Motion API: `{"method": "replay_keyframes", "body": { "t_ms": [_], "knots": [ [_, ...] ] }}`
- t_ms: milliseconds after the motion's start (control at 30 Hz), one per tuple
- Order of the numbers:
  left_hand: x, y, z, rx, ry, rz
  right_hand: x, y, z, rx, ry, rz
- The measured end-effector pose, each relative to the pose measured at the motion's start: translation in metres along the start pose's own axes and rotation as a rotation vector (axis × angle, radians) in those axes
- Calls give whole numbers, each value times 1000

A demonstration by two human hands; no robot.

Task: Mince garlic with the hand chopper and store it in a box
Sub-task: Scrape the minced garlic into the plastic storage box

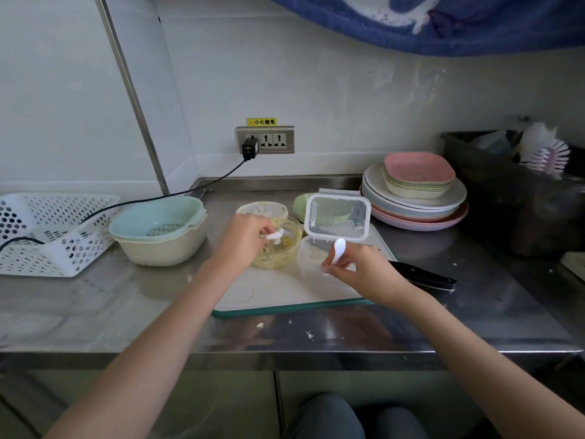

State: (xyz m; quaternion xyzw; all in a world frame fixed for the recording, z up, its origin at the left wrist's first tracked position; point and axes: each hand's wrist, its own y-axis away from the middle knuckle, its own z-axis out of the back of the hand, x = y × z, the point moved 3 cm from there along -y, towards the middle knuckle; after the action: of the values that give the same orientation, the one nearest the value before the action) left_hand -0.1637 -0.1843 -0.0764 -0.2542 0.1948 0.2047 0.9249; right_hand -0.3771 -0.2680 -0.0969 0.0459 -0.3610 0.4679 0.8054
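A: What is the left hand (243, 236) doing?
B: Its fingers are pinching the blade piece (274, 236) over the chopper bowl (278, 245) of minced garlic.
A: The right hand (357, 267)?
B: Gripping a spoon (338, 250) beside that bowl, over the open box (316, 264), probably for scooping.

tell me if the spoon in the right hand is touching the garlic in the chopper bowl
Apart. The head view shows the right hand holding the spoon over the box, clear of the garlic in the chopper bowl.
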Motion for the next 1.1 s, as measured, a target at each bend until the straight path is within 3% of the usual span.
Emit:
{"method": "replay_keyframes", "body": {
  "t_ms": [200, 400, 567, 1000, 1100],
  "knots": [
    [6, -3, 14, -168, 90, 30, -2, -2, -1, 4, -17, -13],
    [9, 8, 14, -259, 158, 7, 13, -24, 14, -174, -376, -72],
    [14, 11, 12, -320, 176, 9, 33, -64, -1, -101, -527, -142],
    [22, 12, 13, -379, 191, 11, 31, -94, -20, 102, -226, -96],
    [22, 11, 14, -384, 174, -3, 38, -97, -12, 52, -305, -26]
  ]
}}
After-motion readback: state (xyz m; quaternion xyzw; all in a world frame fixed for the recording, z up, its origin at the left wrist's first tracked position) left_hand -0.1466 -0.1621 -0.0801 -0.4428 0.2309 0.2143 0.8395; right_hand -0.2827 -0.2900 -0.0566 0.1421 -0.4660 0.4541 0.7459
